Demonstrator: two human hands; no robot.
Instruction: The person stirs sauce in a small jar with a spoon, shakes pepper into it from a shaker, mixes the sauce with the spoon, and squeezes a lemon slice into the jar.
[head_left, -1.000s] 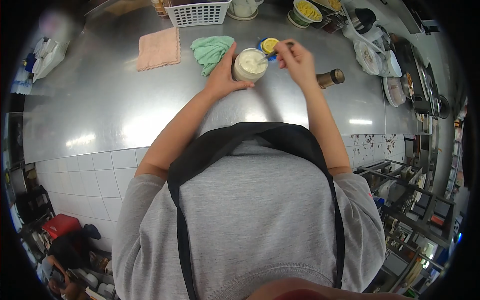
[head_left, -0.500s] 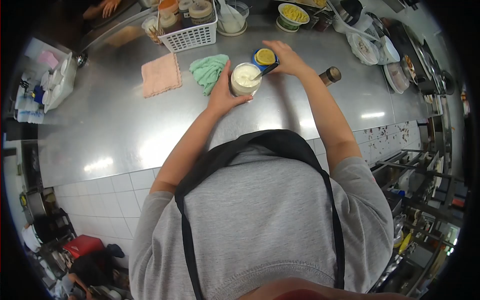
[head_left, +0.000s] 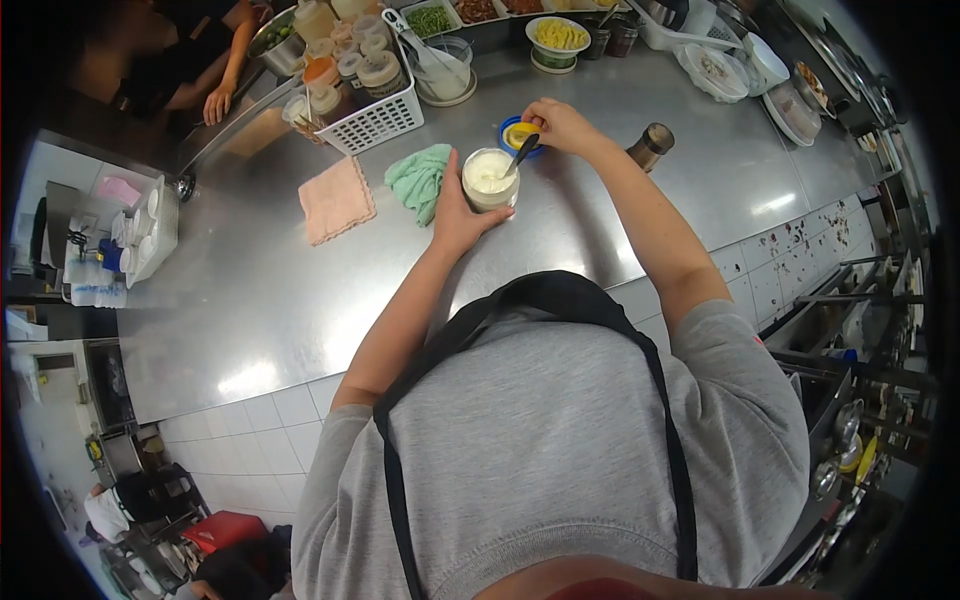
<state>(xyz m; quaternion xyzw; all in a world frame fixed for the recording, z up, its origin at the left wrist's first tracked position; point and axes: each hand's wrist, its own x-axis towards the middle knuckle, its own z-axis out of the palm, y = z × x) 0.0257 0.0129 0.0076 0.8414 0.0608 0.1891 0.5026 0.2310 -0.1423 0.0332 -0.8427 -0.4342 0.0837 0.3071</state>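
Observation:
My left hand (head_left: 463, 212) is wrapped around the side of a glass jar (head_left: 490, 203) that stands on the steel counter. White cream (head_left: 488, 168) fills it near the top, and a dark-handled utensil (head_left: 522, 152) sticks out, leaning right; its lower end is hidden in the cream. Just behind the jar, my right hand (head_left: 562, 126) pinches the edge of a lemon half (head_left: 520, 134) over a small blue dish or lid (head_left: 507, 127). To the left of the jar lies a crumpled green cloth (head_left: 416, 180).
A pink cloth (head_left: 337, 202) lies left. Behind stand a white basket of bottles (head_left: 372, 126), a tub with a white spatula (head_left: 440, 75) and a bowl of yellow food (head_left: 559, 36). A pepper grinder (head_left: 652, 147) stands right. Another person's hand (head_left: 220, 101) rests at upper left.
My right fingers have closed on the lemon half, which now looks tilted over the blue dish. My left hand stays on the jar. The camera view has shifted, showing more of the counter's back.

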